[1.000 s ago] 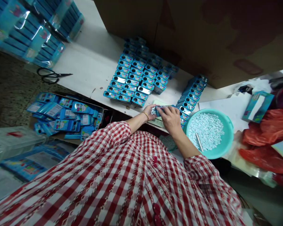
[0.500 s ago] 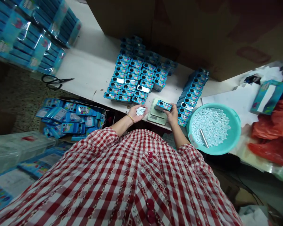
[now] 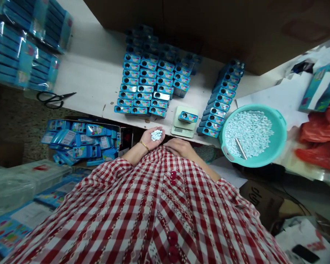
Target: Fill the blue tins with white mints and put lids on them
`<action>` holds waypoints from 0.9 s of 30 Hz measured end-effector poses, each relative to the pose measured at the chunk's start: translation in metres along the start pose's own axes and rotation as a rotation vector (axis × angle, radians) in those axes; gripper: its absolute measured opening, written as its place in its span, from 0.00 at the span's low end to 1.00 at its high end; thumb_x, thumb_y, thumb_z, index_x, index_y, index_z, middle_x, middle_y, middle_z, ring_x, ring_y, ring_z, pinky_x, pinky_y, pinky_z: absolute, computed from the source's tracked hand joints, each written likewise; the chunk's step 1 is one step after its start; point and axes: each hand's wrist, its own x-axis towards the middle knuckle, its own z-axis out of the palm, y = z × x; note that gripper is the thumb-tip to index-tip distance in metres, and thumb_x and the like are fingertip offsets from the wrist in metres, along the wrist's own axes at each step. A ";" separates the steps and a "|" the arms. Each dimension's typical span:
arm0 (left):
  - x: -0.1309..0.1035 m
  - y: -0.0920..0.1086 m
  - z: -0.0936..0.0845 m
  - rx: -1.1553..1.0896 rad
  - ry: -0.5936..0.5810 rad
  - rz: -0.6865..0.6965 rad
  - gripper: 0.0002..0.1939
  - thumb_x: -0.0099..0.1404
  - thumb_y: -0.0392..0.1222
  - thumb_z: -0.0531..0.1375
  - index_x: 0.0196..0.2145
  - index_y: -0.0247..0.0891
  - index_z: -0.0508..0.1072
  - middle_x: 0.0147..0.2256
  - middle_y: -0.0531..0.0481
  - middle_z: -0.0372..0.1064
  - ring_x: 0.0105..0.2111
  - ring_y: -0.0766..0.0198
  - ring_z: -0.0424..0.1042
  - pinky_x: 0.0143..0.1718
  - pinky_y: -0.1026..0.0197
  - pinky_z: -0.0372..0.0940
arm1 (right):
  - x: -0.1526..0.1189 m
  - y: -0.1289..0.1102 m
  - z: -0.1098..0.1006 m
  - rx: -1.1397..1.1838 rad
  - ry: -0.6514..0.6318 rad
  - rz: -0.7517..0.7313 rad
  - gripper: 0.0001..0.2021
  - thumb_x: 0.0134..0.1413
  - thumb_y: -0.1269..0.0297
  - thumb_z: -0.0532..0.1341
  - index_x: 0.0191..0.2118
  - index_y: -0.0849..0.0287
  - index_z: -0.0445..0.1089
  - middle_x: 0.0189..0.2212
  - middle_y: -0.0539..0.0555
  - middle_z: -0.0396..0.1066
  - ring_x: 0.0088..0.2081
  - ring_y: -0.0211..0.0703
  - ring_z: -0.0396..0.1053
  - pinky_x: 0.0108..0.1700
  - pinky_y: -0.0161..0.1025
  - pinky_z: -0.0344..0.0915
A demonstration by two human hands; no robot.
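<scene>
My left hand point(image 3: 151, 138) is palm up at the table's front edge, cupped around a small heap of pale candies point(image 3: 156, 135). Beside it, close to the shirt, my right hand point(image 3: 178, 146) has its back to the camera; whether it holds anything is hidden. One blue tin point(image 3: 188, 117) lies on the pale green scale point(image 3: 184, 129), with neither hand touching it. Rows of similar blue tins point(image 3: 143, 96) stand to the left of the scale, and another row point(image 3: 215, 119) is to its right. A turquoise basin point(image 3: 281, 135) holds many pale pieces and a metal tube point(image 3: 241, 149).
Black scissors point(image 3: 55, 99) lie on the white table point(image 3: 90, 77) at the left. Below them is a box of blue packets point(image 3: 82, 139). A large cardboard box point(image 3: 209, 29) stands behind the tins. Red plastic bags point(image 3: 321, 139) are at the far right.
My right hand has let go of the tin, leaving it on the scale, and has moved back toward the shirt near my left hand. My left hand still holds the candies.
</scene>
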 end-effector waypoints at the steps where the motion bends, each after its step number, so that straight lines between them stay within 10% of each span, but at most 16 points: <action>1: 0.000 -0.001 -0.002 0.006 0.006 -0.003 0.14 0.66 0.34 0.49 0.28 0.30 0.72 0.24 0.43 0.71 0.26 0.63 0.74 0.27 0.61 0.71 | 0.006 -0.003 0.006 -0.024 -0.087 -0.018 0.13 0.62 0.63 0.51 0.46 0.54 0.71 0.41 0.54 0.73 0.42 0.38 0.69 0.44 0.36 0.67; 9: -0.001 0.001 -0.020 -0.017 0.061 0.047 0.12 0.65 0.34 0.51 0.29 0.30 0.72 0.26 0.42 0.72 0.28 0.62 0.74 0.30 0.61 0.71 | 0.030 -0.014 0.009 -0.191 -0.402 -0.124 0.14 0.63 0.67 0.49 0.45 0.59 0.71 0.40 0.56 0.72 0.40 0.39 0.66 0.40 0.35 0.62; 27: -0.005 -0.010 -0.010 0.129 -0.036 -0.101 0.14 0.64 0.33 0.49 0.27 0.30 0.73 0.23 0.45 0.72 0.23 0.64 0.72 0.32 0.61 0.68 | 0.028 -0.006 0.022 -0.249 -0.267 0.105 0.14 0.62 0.66 0.51 0.48 0.61 0.68 0.47 0.60 0.66 0.47 0.45 0.62 0.45 0.40 0.64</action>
